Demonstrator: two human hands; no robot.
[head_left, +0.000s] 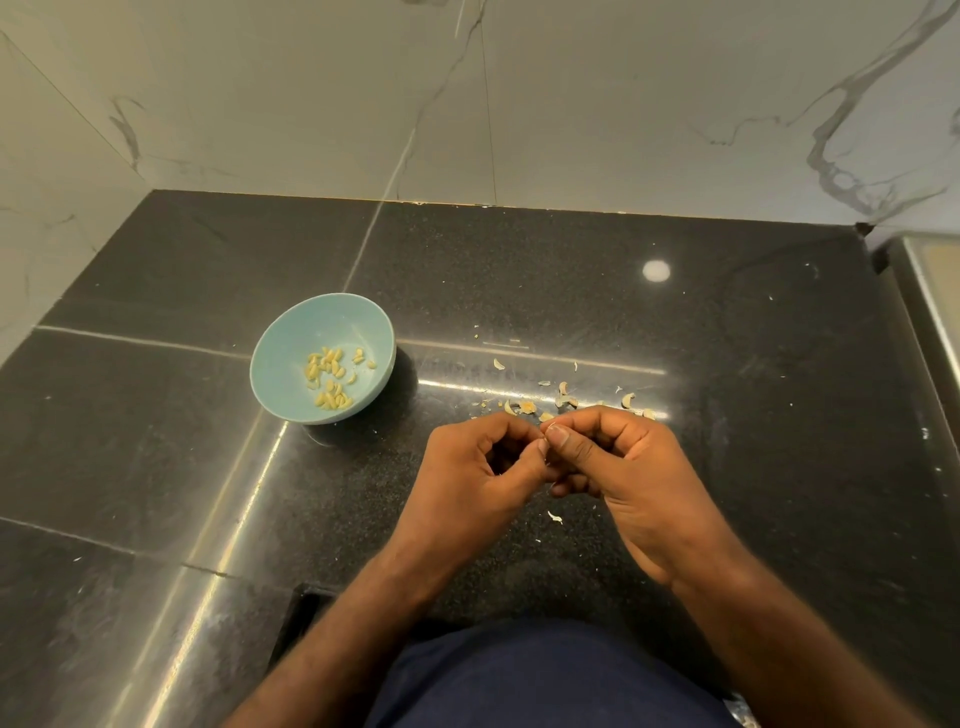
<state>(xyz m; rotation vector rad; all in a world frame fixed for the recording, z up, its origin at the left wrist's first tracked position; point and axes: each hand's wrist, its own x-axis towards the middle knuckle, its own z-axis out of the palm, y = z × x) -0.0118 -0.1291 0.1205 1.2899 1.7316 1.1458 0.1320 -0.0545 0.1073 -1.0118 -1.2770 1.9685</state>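
A lamp above you leaves a round glare spot and bright streaks on the black table (753, 389). The bowl (291, 332) throws a soft shadow rightward. Straight lines bow at the edges.

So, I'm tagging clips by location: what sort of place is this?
Likely a home kitchen: polished black stone counter, marble-look wall tiles, and a blue bowl of peeled seeds with husks nearby.

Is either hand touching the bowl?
No: the left hand and right hand meet to the right of the bowl, apart from it, pinching a seed together.
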